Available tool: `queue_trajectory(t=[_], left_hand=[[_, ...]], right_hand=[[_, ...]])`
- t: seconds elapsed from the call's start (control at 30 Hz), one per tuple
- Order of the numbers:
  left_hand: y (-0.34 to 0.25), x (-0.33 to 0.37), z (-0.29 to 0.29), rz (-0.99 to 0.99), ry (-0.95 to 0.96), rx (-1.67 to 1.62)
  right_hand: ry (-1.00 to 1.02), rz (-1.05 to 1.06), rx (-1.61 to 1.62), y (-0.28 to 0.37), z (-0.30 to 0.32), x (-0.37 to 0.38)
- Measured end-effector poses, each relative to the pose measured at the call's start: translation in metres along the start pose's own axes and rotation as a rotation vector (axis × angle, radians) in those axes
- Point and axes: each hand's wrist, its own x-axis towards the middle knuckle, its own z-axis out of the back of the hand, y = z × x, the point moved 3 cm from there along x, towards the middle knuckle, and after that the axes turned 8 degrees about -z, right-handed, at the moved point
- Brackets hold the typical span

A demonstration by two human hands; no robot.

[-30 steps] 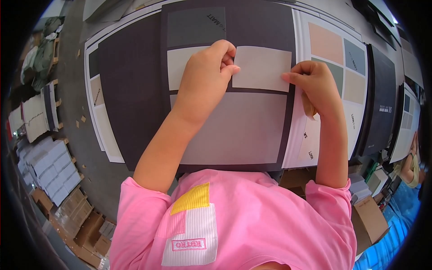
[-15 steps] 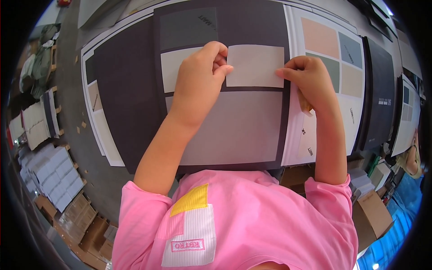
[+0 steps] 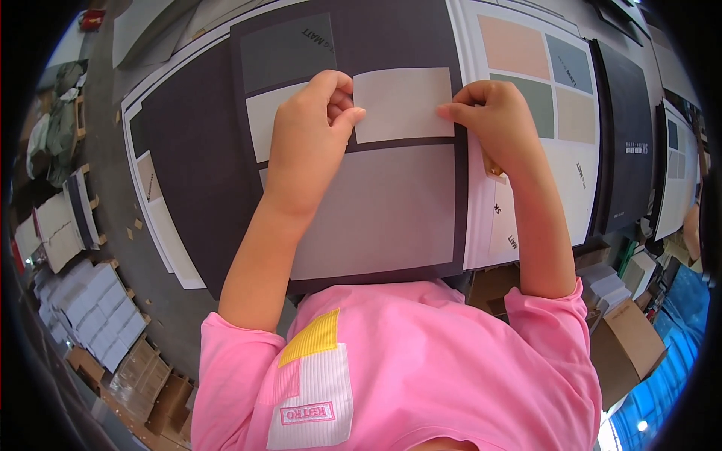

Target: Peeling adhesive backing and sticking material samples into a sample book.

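A pale grey sample card (image 3: 402, 105) lies over the dark page of a sample board (image 3: 398, 30). At its left edge my left hand (image 3: 308, 143) is closed, thumb and fingertips pinched at the card's side. My right hand (image 3: 500, 120) pinches the opposite edge, its thumb on the card. A tan object (image 3: 492, 167), too hidden to name, shows under my right palm. Around the card are a dark grey swatch (image 3: 286, 52), an off-white swatch (image 3: 263, 128) partly covered by my left hand, and a large grey panel (image 3: 376, 218) nearer me.
At right, a white page bears coloured swatches (image 3: 515, 46), beside a closed black folder (image 3: 626, 143). Cardboard boxes (image 3: 628, 349) stand low right by blue sheeting (image 3: 673, 342). White paper stacks (image 3: 94, 316) sit on the left floor. Part of another person's arm (image 3: 690, 233) shows far right.
The board and both hands appear slightly farther left and higher, as the whole view has shifted. My hands keep nearly the same places at the card's two edges.
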Motion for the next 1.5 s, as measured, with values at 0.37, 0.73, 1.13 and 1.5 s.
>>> queue_trajectory(t=[0.37,0.73,1.13,1.5], left_hand=[[-0.006,0.000,-0.001,-0.057,0.036,0.110],[-0.032,-0.012,-0.033,-0.553,0.058,0.638],[-0.013,-0.018,-0.068,-0.471,0.205,0.658],[-0.017,-0.017,-0.062,-0.534,0.156,0.528]], right_hand=[[-0.339,0.299,-0.583,0.002,-0.006,-0.016],[-0.521,0.401,-0.489,0.000,0.033,-0.004],[-0.820,0.697,-0.826,0.175,0.077,0.182],[-1.014,0.836,-0.968,0.184,0.112,0.162]])
